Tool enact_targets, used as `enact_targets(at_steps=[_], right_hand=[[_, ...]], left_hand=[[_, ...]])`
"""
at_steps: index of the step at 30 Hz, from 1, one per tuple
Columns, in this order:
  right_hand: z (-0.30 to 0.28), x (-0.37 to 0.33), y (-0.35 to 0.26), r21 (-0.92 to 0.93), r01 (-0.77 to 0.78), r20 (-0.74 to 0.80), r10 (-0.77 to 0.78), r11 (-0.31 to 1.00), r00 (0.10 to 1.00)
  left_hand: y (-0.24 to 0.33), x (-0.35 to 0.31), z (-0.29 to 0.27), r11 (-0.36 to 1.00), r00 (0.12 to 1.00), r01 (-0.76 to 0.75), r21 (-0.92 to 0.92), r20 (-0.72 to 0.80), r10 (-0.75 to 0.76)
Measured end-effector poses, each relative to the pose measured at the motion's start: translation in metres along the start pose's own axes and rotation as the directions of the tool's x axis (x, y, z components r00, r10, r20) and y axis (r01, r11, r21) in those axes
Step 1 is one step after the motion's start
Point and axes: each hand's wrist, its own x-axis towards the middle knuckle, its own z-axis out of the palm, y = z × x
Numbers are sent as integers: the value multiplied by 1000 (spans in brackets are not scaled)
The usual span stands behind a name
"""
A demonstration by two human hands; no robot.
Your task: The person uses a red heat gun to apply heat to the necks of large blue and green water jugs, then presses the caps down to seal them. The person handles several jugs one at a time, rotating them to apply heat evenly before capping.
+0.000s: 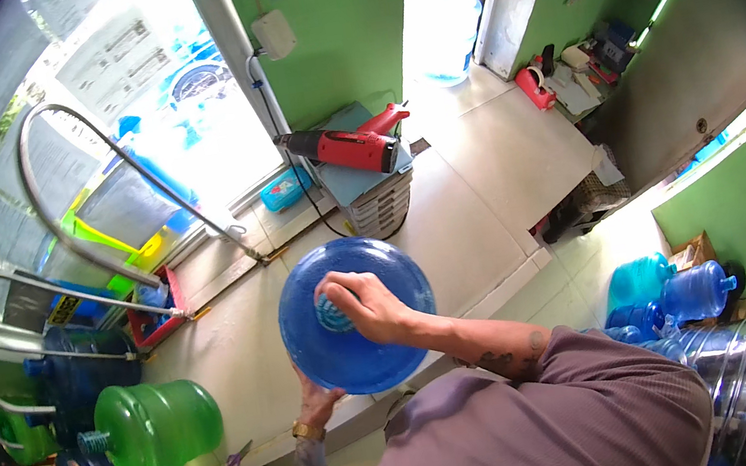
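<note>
A large round blue water jug [399,273] stands upright on the tiled counter [478,216], seen from above. My right hand [370,304] is closed over the ribbed light-blue cap [334,315] on its neck, fingers curled around the far side. Against the jug's near-left side rests my left hand [319,399], holding it; most of its fingers are hidden by the jug. Just beyond the jug, a red heat gun [345,148] lies on a stack of grey drawers [379,208].
A green jug [160,428] lies on its side at the left, near blue jugs and small scissors [240,456]. Curved metal pipes [33,179] arch over a red tray [171,299]. A tape dispenser [535,87] sits at the far right; more jugs [695,291] are stacked at right.
</note>
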Motion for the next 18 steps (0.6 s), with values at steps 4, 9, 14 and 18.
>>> enact_targets(at_steps=[4, 9, 14, 18], right_hand=[[-53, -18, 17, 78, 22, -63, -17, 997, 998], [-159, -56, 42, -287, 93, -282, -177, 953, 943], [-203, -174, 57, -769, -193, -266, -31, 609, 963], [-229, -155, 137, -779, -283, -447, -181, 559, 876]], left_hand=[[-27, 9, 49, 978, 986, 165, -128, 51, -160], [-24, 59, 158, 995, 999, -15, -99, 40, 19], [-6, 147, 238, 984, 982, -144, -100, 104, 155], [-2, 237, 274, 990, 970, -141, 4, 199, 137]])
